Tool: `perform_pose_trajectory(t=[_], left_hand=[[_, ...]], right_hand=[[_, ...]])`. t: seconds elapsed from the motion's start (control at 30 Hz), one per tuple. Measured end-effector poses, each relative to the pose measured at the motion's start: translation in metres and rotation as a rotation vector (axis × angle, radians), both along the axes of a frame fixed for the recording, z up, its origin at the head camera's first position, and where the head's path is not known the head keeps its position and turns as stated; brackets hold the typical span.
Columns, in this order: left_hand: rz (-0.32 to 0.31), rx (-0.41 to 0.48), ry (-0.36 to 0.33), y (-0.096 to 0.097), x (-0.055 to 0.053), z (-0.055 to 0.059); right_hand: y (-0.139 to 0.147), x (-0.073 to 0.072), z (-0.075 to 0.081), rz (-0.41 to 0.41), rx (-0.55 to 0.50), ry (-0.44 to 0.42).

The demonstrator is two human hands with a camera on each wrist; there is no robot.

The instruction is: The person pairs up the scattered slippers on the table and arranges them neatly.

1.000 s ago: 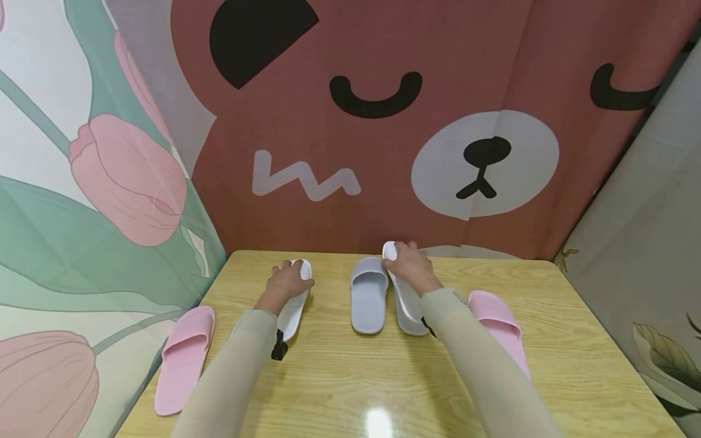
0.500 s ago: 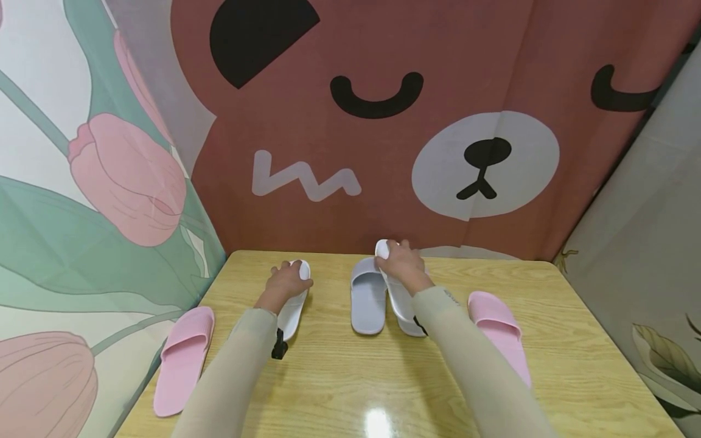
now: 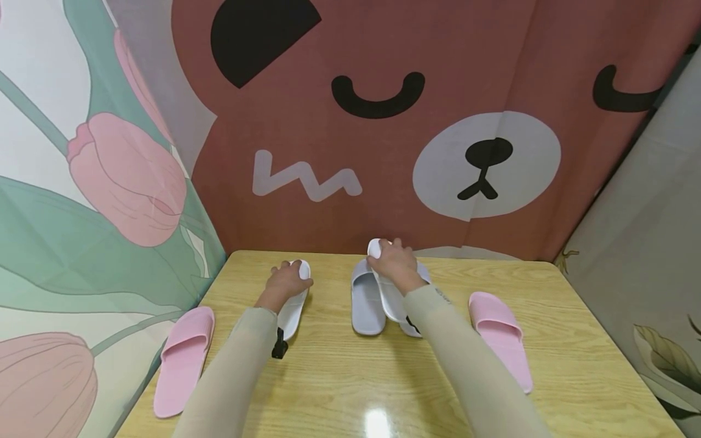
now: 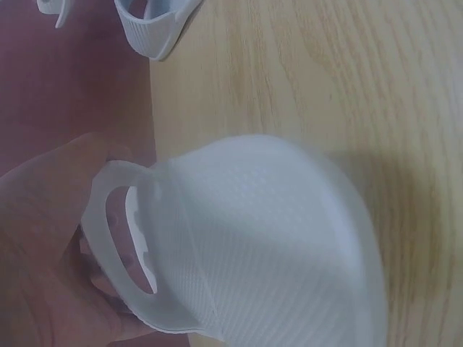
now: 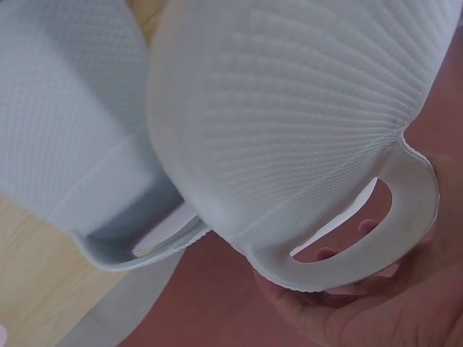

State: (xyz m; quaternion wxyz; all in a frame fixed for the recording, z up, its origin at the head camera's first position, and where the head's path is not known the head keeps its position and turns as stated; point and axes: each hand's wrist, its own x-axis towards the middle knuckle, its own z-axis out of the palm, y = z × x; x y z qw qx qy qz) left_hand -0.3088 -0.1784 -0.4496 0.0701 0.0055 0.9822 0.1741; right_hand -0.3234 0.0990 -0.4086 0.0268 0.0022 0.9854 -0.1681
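Two hands each hold a white slipper by its strapped far end. Fingers of the left hand (image 3: 285, 285) grip the left white slipper (image 3: 296, 313) at the far left of the worktop (image 3: 328, 377); its long axis runs near to far, the strap end leaning right. The right hand (image 3: 395, 261) grips the right white slipper (image 3: 391, 304) over the left grey slipper (image 3: 366, 304) and right grey slipper (image 3: 423, 272), strap end pointing far and leaning left; whether it touches them cannot be told. Pink slippers (image 3: 183, 365) lie well apart, left and right.
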Motion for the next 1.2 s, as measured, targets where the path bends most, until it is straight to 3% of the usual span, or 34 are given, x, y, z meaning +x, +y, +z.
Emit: perform_pose_trajectory(t=[1.2], left_hand=[[0.003, -0.018, 0.023, -0.002, -0.014, 0.004]], right_hand=[[-0.053, 0.0, 0.006, 0.032, -0.005, 0.065]])
